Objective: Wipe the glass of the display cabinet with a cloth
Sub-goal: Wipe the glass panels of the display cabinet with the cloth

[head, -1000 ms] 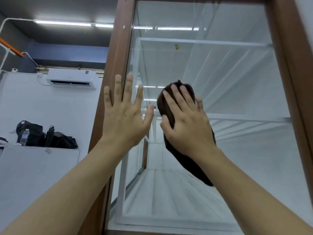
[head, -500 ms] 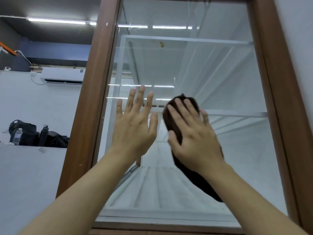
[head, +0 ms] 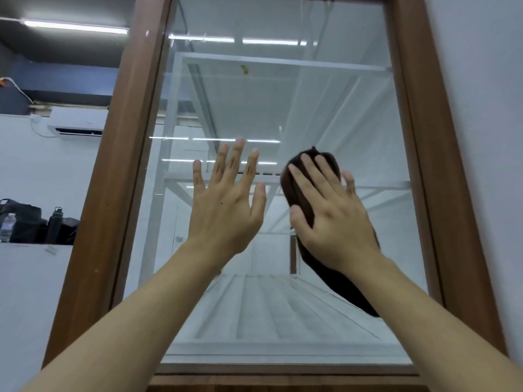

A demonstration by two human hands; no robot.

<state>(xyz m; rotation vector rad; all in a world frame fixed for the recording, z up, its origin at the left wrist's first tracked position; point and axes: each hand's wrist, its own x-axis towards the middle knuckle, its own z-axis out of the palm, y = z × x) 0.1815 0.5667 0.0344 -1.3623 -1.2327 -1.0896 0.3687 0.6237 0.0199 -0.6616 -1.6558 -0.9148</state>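
Observation:
The display cabinet's glass pane (head: 325, 103) fills the middle of the head view, set in a brown wooden frame (head: 124, 176). My right hand (head: 331, 219) presses a dark brown cloth (head: 300, 190) flat against the glass, fingers straight and spread over it; the cloth's tail hangs down under my wrist. My left hand (head: 226, 205) is flat with fingers spread, held up at the glass just left of the cloth; whether it touches the pane I cannot tell. White shelves show behind the glass.
A small yellow speck (head: 244, 69) sits high on the pane. A white wall (head: 481, 137) flanks the frame on the right. To the left, a ledge holds black bags (head: 25, 222), a dark bottle (head: 55, 224) and a clear water bottle (head: 6, 227); an air conditioner (head: 76, 125) hangs above.
Both hands have shifted rightward across the glass, the right one carrying the cloth with it. The left hand moved off the frame's edge onto the pane.

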